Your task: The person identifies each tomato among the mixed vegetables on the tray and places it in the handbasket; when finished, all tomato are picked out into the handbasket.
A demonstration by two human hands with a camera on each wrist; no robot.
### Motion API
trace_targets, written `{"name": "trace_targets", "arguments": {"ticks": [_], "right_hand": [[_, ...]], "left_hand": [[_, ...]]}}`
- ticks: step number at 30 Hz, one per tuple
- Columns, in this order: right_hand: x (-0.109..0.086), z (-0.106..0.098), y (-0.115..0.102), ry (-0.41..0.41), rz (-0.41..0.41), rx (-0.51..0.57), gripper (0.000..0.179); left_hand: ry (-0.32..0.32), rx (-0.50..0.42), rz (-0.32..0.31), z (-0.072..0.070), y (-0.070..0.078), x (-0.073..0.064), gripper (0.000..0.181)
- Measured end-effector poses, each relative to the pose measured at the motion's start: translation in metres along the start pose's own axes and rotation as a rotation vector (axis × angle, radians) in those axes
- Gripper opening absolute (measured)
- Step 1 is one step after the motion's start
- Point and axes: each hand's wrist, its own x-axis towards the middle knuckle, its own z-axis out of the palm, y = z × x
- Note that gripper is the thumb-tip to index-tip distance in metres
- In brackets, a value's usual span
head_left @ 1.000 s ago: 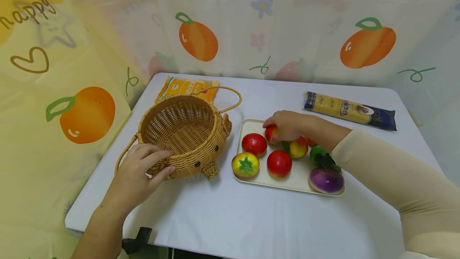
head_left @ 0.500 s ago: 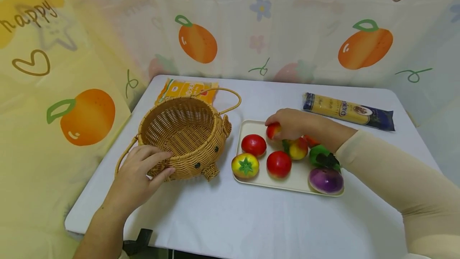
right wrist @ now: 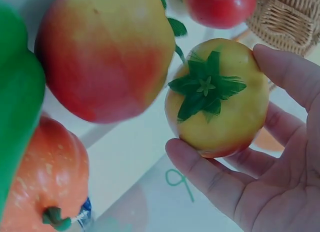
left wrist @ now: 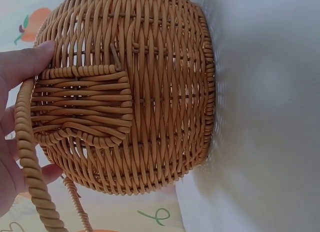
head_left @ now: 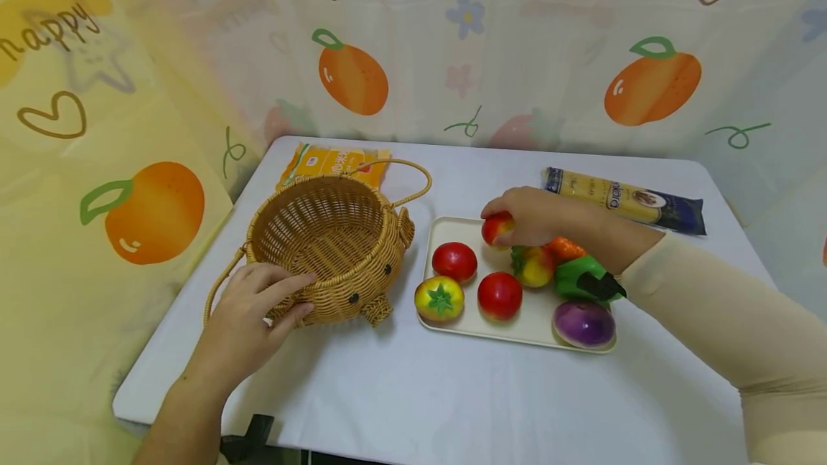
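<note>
My right hand [head_left: 526, 215] grips a red-and-yellow toy tomato [head_left: 497, 228] over the back of a cream tray [head_left: 517, 336]. In the right wrist view, fingers and thumb curl round the tomato [right wrist: 225, 124], its green leafy top turned to the camera. Beside it lies a yellow-red fruit with leaves [head_left: 535, 266]. My left hand [head_left: 248, 318] holds the near-left rim of a wicker basket [head_left: 345, 296] with an animal face. The left wrist view shows the thumb on the basket's woven outside [left wrist: 160, 97]; some fingers are partly hidden behind the handle.
Two red tomatoes [head_left: 500, 296], a yellow one [head_left: 439, 298], a green pepper [head_left: 578, 278], a purple vegetable [head_left: 584, 323] and an orange pumpkin [head_left: 565, 247] share the tray. Behind the basket lies an orange packet [head_left: 336, 158]; a pasta packet [head_left: 620, 198] lies back right.
My right hand has moved slightly back and right with the tomato, showing more of the pepper and pumpkin. The left hand and basket stay in place.
</note>
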Motion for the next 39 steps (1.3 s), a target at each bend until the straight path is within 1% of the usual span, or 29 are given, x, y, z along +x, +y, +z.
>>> {"name": "trace_targets", "arguments": {"ticks": [1, 4, 7, 8, 9, 11, 12, 19, 22, 26, 31, 36, 39], "right_hand": [[-0.001, -0.001, 0.000, 0.005, -0.002, 0.002, 0.057], [-0.004, -0.005, -0.002, 0.020, -0.008, 0.008, 0.057], [-0.007, -0.008, -0.003, 0.029, -0.022, 0.010, 0.057], [-0.007, -0.010, -0.004, 0.031, -0.027, 0.008, 0.056], [-0.008, -0.011, -0.005, 0.034, -0.032, 0.005, 0.056], [-0.008, -0.014, -0.007, 0.038, -0.046, 0.003, 0.055], [-0.009, -0.015, -0.009, 0.043, -0.053, 0.000, 0.055], [-0.010, -0.028, -0.022, 0.090, -0.081, -0.018, 0.053], [-0.008, -0.034, -0.028, 0.108, -0.109, -0.029, 0.053], [-0.006, -0.042, -0.042, 0.143, -0.170, -0.043, 0.053], [0.001, -0.050, -0.064, 0.183, -0.245, -0.060, 0.053], [0.010, -0.056, -0.089, 0.189, -0.268, -0.054, 0.054], [0.017, -0.058, -0.104, 0.206, -0.293, -0.053, 0.054]], "left_hand": [[0.004, -0.001, 0.009, 0.001, 0.000, 0.000, 0.034], [0.009, -0.003, 0.020, 0.001, -0.001, 0.000, 0.049], [0.005, 0.000, 0.018, 0.001, -0.001, 0.000, 0.032], [0.003, 0.002, 0.016, 0.001, -0.001, 0.000, 0.029], [0.001, 0.006, 0.014, 0.000, -0.001, 0.000, 0.031], [-0.003, 0.015, 0.009, 0.000, 0.000, 0.000, 0.041], [-0.005, 0.018, 0.005, -0.001, 0.000, 0.000, 0.042], [-0.002, 0.000, -0.001, 0.001, -0.001, -0.001, 0.040], [-0.001, -0.009, -0.003, 0.003, -0.001, -0.001, 0.040], [0.003, -0.007, -0.009, 0.004, 0.000, -0.001, 0.039], [0.008, -0.003, -0.018, 0.002, 0.001, -0.002, 0.037], [0.023, -0.006, -0.004, 0.002, 0.003, -0.001, 0.039], [0.029, -0.005, 0.004, 0.003, 0.003, 0.000, 0.041]]}}
